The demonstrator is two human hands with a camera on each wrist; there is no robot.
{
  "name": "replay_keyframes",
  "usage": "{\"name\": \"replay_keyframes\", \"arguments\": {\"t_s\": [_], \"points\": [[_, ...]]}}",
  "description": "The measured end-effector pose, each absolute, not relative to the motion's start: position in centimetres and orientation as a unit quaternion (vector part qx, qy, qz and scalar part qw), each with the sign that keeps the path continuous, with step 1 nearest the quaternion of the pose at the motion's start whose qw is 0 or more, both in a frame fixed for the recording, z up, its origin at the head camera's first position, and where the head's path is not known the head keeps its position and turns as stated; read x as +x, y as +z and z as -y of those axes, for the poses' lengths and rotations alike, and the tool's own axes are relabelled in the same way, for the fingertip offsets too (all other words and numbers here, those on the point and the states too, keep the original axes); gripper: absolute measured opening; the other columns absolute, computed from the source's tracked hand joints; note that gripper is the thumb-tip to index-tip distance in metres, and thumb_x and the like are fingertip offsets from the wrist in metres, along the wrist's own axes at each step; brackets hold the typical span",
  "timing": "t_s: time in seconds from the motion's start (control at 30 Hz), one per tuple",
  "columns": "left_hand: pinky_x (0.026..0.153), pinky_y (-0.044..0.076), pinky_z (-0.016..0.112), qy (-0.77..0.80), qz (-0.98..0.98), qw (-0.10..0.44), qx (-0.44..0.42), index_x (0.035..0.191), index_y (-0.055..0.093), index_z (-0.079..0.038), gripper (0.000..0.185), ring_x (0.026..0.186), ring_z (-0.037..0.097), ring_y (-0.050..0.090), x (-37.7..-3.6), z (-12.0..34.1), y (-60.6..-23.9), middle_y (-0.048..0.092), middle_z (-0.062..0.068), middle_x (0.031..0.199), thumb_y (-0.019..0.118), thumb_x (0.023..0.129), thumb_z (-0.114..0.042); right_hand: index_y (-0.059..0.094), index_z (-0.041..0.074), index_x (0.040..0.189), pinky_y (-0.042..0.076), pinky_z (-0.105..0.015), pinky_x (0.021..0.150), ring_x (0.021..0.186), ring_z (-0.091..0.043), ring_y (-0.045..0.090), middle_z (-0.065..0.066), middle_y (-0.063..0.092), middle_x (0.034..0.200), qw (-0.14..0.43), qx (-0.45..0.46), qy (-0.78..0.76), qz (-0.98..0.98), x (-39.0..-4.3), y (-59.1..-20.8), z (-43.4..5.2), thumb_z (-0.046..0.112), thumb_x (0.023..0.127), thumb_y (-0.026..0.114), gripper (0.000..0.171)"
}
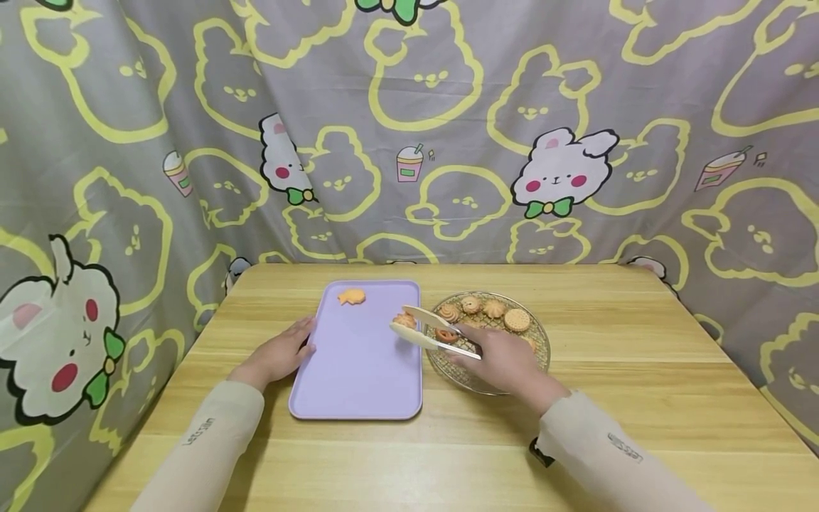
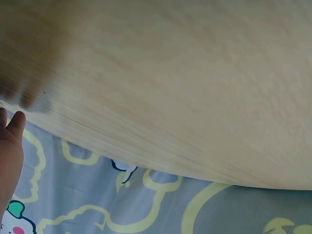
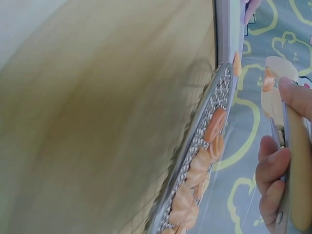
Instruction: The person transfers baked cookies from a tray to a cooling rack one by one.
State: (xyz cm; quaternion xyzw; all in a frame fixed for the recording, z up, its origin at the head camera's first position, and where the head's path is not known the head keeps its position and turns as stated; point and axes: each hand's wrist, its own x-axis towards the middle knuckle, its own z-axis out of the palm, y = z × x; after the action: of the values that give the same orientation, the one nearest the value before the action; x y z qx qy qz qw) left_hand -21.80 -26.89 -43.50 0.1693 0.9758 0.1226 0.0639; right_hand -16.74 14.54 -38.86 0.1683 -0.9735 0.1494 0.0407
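Note:
A lilac tray [image 1: 358,370] lies on the wooden table, with one fish-shaped cookie [image 1: 351,296] at its far end. To its right a round wire rack [image 1: 540,340] holds several cookies [image 1: 494,308]. My right hand [image 1: 505,359] grips cream tongs [image 1: 430,333], whose tips pinch a small cookie [image 1: 404,320] over the tray's right edge. In the right wrist view the tongs [image 3: 297,165] and the rack [image 3: 204,141] show edge-on. My left hand [image 1: 281,352] rests flat on the table, fingertips touching the tray's left rim; the left wrist view shows only part of the hand [image 2: 9,156].
The wooden table [image 1: 640,384] has bare room to the right and in front. A cartoon rabbit-print curtain [image 1: 409,128] hangs close behind and around both sides of the table.

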Motion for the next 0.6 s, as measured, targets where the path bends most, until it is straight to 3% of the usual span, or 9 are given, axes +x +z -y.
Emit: {"name": "replay_keyframes", "arguments": {"t_s": [0.17,0.43,0.6], "points": [[0.111,0.021,0.053,0.124,-0.976,0.063,0.17,0.148,0.023,0.005,0.06,0.139,0.039,0.02,-21.8,26.9,-43.5,0.022,0.022,0.153,0.044,0.101,-0.027,0.052,0.028,0.139,0.048,-0.039,0.053,0.079,-0.024,0.064,-0.008,0.067,0.112,0.049,0.168,0.145,0.974,-16.5,-39.1,-15.5,0.061,0.083,0.061,0.065],[0.111,0.021,0.053,0.125,-0.976,0.066,0.168,0.148,0.023,0.004,0.06,0.14,0.039,0.019,-21.8,26.9,-43.4,0.021,0.022,0.153,0.043,0.101,-0.027,0.053,0.023,0.138,0.05,-0.044,0.06,0.077,-0.025,0.064,-0.011,0.069,0.106,0.055,0.169,0.149,0.973,-15.9,-39.8,-17.0,0.057,0.084,0.063,0.064],[0.111,0.021,0.053,0.126,-0.976,0.069,0.164,0.149,0.023,0.004,0.06,0.14,0.038,0.018,-21.8,26.8,-43.4,0.02,0.022,0.154,0.043,0.102,-0.028,0.052,0.022,0.139,0.043,-0.036,0.05,0.064,-0.018,0.054,-0.005,0.066,0.085,0.041,0.153,0.153,0.975,-15.5,-39.8,-17.9,0.056,0.083,0.065,0.067]]}}
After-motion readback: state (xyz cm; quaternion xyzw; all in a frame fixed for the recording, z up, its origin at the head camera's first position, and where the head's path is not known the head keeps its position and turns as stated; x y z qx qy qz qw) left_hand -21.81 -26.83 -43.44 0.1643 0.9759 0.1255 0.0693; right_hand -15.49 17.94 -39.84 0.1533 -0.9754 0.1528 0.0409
